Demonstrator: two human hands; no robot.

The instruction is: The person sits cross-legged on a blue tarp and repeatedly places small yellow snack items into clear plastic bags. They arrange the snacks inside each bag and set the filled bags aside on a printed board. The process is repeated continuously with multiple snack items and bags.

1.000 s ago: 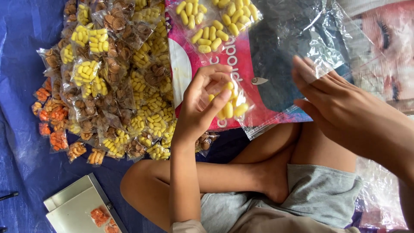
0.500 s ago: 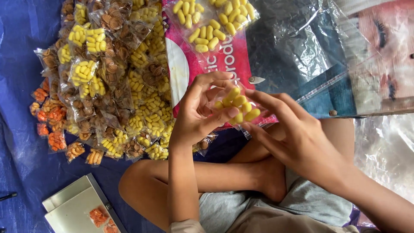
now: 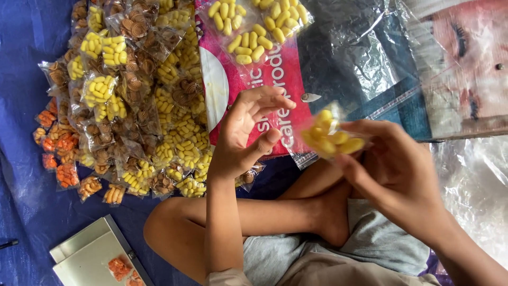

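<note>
Right hand (image 3: 391,164) pinches a small, light, crinkly snack packet (image 3: 329,139) by its edge; left hand (image 3: 248,132) hangs open, empty

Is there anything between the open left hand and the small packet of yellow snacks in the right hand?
In the head view, nothing fills the gap between left hand and packet held by right hand; behind it lies the pink printed bag.

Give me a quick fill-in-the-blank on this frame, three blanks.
1. The right hand holds a small clear packet of ____ snacks.
2. The left hand is open and holds ____.
3. The heap of packets lies on a ____ sheet.

Missing words: yellow; nothing; blue
</note>
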